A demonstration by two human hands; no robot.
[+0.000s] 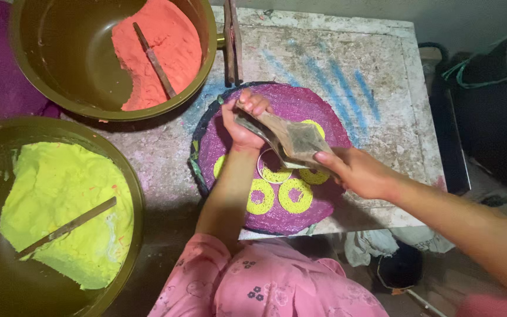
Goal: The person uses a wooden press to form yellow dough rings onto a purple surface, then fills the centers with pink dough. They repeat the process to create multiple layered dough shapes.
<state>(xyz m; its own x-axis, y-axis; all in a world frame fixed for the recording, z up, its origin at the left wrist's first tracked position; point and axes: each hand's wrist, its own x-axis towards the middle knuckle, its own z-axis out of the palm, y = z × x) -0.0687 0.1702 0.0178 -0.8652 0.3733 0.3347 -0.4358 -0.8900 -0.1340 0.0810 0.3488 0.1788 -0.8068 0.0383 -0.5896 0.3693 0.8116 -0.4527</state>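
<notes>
At frame centre, the left hand [243, 120] and right hand [356, 170] both pinch a worn scraper [291, 140], levelling yellow rings [277, 194] on the purple disc [324, 105].

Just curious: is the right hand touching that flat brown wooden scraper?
Touching. The head view shows the right hand pinching the flat brown wooden scraper's end.

Round mat [324, 105] purple, yellow ring motifs [295, 195]. Bowl powders: orange-red [165, 47], lime-yellow [60, 205]. Slab [347, 64] grey-white, blue streaks. Sleeve [218, 282] pink, floral print.
</notes>
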